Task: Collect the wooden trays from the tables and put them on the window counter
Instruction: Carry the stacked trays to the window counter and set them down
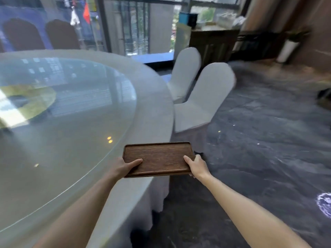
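Note:
A dark brown rectangular wooden tray (158,158) with a raised rim is held level in front of me, over the right edge of the round table. My left hand (125,166) grips its near left corner, thumb on top. My right hand (196,165) grips its near right corner, thumb on top and fingers underneath. The tray holds nothing. Far back on the right, by the window, stands a dark wooden counter (213,35) with blurred items on it.
A large round table (154,104) with a white cloth and a glass turntable (71,113) fills the left. Two white-covered chairs (206,97) stand at its right side. Dark patterned carpet (259,149) stretches to the right toward the counter.

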### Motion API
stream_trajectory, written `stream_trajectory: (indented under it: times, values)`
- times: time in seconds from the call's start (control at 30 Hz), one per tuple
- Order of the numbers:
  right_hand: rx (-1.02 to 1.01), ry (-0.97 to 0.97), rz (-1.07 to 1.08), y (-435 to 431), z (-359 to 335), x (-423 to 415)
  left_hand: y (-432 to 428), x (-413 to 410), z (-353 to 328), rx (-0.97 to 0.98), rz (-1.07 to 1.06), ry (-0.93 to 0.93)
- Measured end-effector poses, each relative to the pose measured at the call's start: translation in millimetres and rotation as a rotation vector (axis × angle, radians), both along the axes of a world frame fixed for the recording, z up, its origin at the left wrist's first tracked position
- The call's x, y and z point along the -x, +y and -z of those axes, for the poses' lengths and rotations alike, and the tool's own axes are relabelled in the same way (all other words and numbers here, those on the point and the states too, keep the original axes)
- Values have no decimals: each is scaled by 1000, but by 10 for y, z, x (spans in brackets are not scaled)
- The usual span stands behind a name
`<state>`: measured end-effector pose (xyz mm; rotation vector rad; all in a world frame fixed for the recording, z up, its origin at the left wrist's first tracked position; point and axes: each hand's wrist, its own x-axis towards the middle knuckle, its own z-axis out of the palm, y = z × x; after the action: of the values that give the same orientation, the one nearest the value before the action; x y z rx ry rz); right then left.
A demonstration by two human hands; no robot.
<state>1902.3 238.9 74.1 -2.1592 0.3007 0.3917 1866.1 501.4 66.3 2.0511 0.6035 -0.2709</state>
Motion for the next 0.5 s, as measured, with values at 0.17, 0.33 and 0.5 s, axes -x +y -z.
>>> stream_trajectory:
  times: [0.17,0.33,0.5]
  values:
    - [49,-137,184,-1102,-437,-619,-1094,-1020,-399,21,140,-115]
    - [90,-212,328,-2031,-813,-1157,-2025,-1869,-852,-18,253,-194]
    - [76,-279,445,-2805,-1024,-1764,-2831,-2698,-1192,-59,336,-266]
